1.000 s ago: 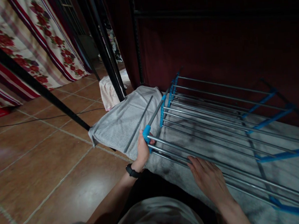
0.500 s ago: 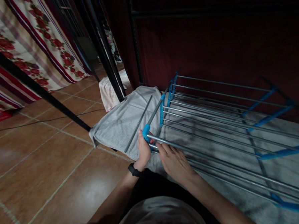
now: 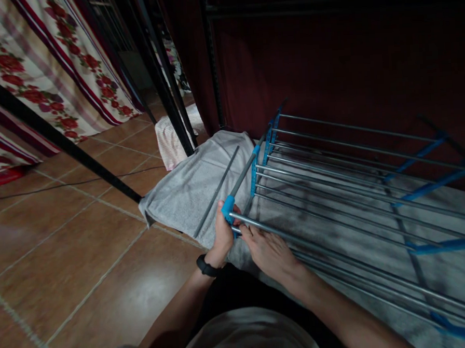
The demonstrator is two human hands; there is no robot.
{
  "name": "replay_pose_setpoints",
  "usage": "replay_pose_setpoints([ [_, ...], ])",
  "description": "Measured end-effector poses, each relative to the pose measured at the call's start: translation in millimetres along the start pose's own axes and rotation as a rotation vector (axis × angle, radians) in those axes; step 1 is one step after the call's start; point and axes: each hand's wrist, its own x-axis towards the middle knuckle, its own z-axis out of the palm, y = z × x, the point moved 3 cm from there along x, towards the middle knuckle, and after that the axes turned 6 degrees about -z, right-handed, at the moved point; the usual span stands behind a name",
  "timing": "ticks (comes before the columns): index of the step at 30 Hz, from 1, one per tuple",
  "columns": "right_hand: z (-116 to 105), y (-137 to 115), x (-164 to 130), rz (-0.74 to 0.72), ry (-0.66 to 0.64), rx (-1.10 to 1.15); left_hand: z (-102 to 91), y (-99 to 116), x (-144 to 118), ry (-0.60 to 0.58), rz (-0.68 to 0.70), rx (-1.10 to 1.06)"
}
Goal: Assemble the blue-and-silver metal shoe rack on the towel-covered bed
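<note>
A drying rack (image 3: 314,172) of metal tubes with blue plastic parts lies across a grey cloth. My left hand (image 3: 222,231) is wrapped round its near left corner, at a blue plastic connector (image 3: 228,207). Close to the right of it, my right hand (image 3: 270,252) grips a metal rod (image 3: 237,229) just below the front tube (image 3: 282,234); its fingertips are partly hidden by the tube. A loose grey tube (image 3: 217,191) rests on the cloth, left of the rack and touched by neither hand.
The grey cloth (image 3: 179,190) covers a low platform against a dark red panel (image 3: 328,65). A black slanted post (image 3: 59,134) rises at the left above the tiled floor (image 3: 85,265). A thin cable (image 3: 62,188) crosses the tiles. A floral curtain (image 3: 35,59) hangs behind.
The rack's right side appears shifted slightly right and down. Both hands stay at the same corner, with the right fingers slightly shifted on the rod.
</note>
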Motion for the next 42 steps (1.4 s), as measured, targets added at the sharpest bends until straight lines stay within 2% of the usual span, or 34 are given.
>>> replay_pose_setpoints([
  [5,-6.8,16.2,-2.4,0.032,0.090,-0.081,-1.6,3.0,4.4,-0.011,0.020,-0.002],
  [8,-7.1,23.1,-0.8,0.048,0.115,-0.093,-1.1,1.5,6.8,0.027,0.017,-0.030],
  [11,-1.3,19.2,-0.3,0.011,0.103,-0.055,0.7,0.4,7.3,0.076,0.024,-0.016],
  [14,2.9,15.5,-1.5,0.021,0.101,-0.024,4.6,-0.8,6.7,0.058,0.010,-0.039],
  [20,-3.3,19.2,-2.1,0.032,0.078,-0.076,10.2,-6.2,4.7,0.003,-0.003,-0.070],
  [29,3.4,16.9,-3.6,0.016,0.068,-0.059,15.5,-3.0,-0.8,0.021,-0.021,-0.038],
  [35,2.1,17.3,-3.0,0.023,0.057,-0.051,14.1,-7.7,3.7,-0.035,0.007,-0.076],
  [42,0.0,17.1,-0.3,0.024,0.035,-0.011,11.7,-14.0,7.9,-0.069,-0.032,-0.086],
])
